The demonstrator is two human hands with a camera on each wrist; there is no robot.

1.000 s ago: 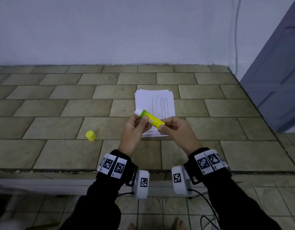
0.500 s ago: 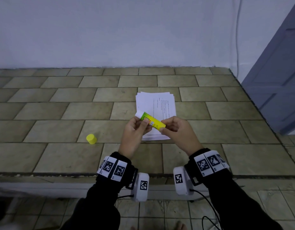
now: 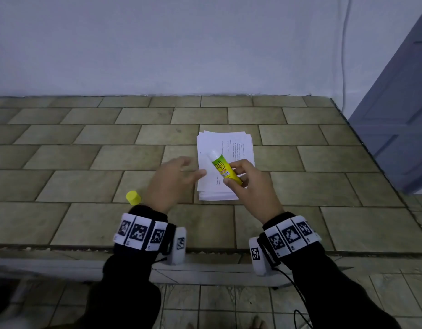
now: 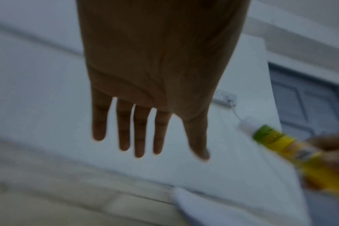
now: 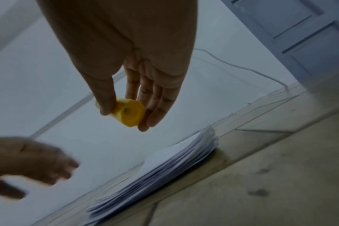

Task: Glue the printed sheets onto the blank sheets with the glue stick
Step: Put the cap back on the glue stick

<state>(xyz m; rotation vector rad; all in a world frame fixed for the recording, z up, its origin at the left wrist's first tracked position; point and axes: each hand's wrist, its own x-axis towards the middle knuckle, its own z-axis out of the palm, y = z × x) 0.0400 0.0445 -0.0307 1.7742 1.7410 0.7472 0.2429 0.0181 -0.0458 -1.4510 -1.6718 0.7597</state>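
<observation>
We hold the uncapped yellow-and-green glue stick (image 3: 225, 168) in our right hand (image 3: 249, 186), thumb and fingers clamped round its lower barrel, white tip raised over the stack of white printed sheets (image 3: 225, 148) on the tiled bench (image 3: 86, 186), probably ready to spread. Our left hand (image 3: 172, 184) hovers with fingers spread and empty, likely reaching to steady the paper. The small yellow cap (image 3: 133, 197) stands aside, clear of the work.

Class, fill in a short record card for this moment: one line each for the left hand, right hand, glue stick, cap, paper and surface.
left hand: open, fingers spread, holds nothing
right hand: grips the glue stick
glue stick: uncapped, tilted, white tip up-left, above the paper
cap: yellow, lies on the tiles, left of the left wrist
paper stack: printed sheet on top
tiled surface: bears stack and cap
</observation>
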